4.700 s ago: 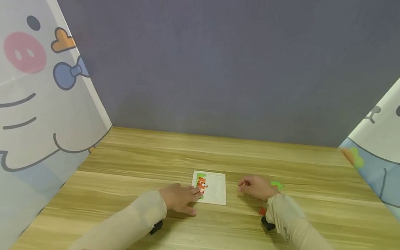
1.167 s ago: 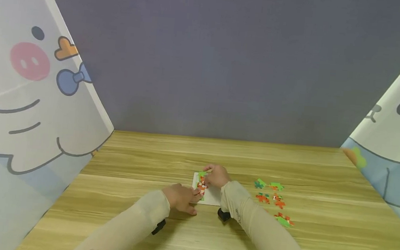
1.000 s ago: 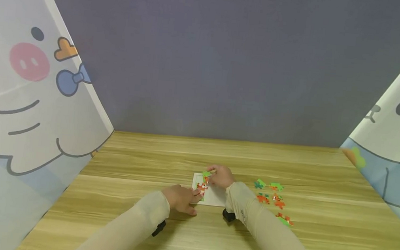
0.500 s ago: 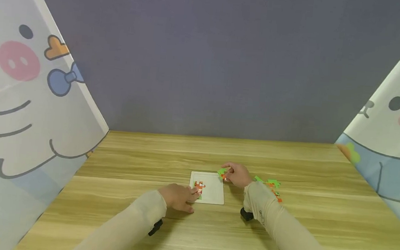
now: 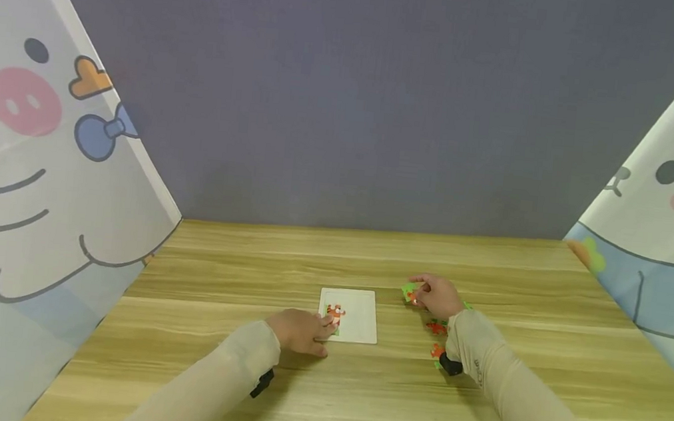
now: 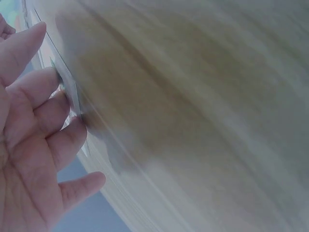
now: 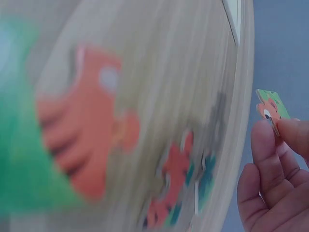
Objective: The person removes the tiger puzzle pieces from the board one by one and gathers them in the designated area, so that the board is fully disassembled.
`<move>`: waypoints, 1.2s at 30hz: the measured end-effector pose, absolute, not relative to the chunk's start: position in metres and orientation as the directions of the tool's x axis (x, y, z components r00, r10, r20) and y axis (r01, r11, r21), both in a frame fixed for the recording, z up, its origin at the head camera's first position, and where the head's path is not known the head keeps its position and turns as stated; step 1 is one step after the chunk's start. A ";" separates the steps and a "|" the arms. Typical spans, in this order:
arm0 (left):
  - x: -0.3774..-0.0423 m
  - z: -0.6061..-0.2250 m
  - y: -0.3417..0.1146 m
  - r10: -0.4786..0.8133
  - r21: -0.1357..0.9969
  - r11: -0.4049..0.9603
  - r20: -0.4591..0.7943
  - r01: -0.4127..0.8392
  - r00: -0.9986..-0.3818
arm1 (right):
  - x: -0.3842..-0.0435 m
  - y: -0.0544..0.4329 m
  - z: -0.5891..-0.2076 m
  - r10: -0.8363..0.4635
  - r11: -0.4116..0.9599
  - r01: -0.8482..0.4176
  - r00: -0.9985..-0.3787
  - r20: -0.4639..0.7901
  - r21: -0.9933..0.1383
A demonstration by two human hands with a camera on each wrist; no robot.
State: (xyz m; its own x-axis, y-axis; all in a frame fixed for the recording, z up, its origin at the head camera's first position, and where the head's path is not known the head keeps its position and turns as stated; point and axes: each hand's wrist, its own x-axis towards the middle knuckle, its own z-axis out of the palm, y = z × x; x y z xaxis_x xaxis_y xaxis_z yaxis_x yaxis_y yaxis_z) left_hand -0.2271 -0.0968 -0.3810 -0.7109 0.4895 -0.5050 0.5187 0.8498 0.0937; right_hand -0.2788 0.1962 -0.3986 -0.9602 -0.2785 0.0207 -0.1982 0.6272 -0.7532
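Observation:
A white square puzzle tray [image 5: 360, 313] lies on the wooden table, with joined orange tiger pieces [image 5: 336, 313] at its lower left. My left hand [image 5: 300, 332] rests on the tray's lower left corner, its fingertips on those pieces; the left wrist view has its fingers [image 6: 63, 140] against the tray edge. To the right of the tray, my right hand [image 5: 441, 297] pinches a green and orange puzzle piece [image 5: 408, 290] between thumb and finger, raised off the table. That puzzle piece [image 7: 271, 108] shows part of a face in the right wrist view.
Loose puzzle pieces [image 5: 436, 326] lie under and beside the right forearm, partly hidden by it. Close to the right wrist camera is a blurred green and orange piece [image 7: 87, 130]. A grey panel [image 5: 382, 107] stands behind the table, with cartoon-printed panels [image 5: 120, 218] at both sides.
My right hand has taken the green and orange piece from the tray's upper left and carried it right, past the tray. My left hand stays on the tray corner.

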 end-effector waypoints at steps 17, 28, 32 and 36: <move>-0.225 -0.387 -0.097 0.478 0.098 0.858 -0.508 0.504 -0.716 | -0.269 0.242 -0.396 -0.256 0.676 -0.183 -0.967 0.006 -0.713; -0.226 -0.380 -0.095 0.475 0.072 0.855 -0.505 0.513 -0.721 | -0.265 0.268 -0.393 -0.241 0.684 -0.166 -0.970 -0.006 -0.711; -0.226 -0.378 -0.094 0.464 0.065 0.860 -0.513 0.506 -0.722 | -0.264 0.279 -0.393 -0.245 0.701 -0.175 -0.970 -0.003 -0.691; -0.226 -0.377 -0.093 0.457 0.070 0.865 -0.521 0.498 -0.721 | -0.263 0.291 -0.395 -0.245 0.716 -0.172 -0.969 -0.013 -0.677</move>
State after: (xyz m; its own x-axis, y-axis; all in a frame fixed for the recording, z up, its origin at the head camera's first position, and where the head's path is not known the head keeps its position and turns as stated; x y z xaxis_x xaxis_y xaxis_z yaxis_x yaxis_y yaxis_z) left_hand -0.2261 -0.0926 -0.3768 -0.7209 0.4571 -0.5210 0.4977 0.8645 0.0699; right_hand -0.2631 0.2906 -0.3945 -0.9695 -0.2449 -0.0133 -0.1716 0.7160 -0.6767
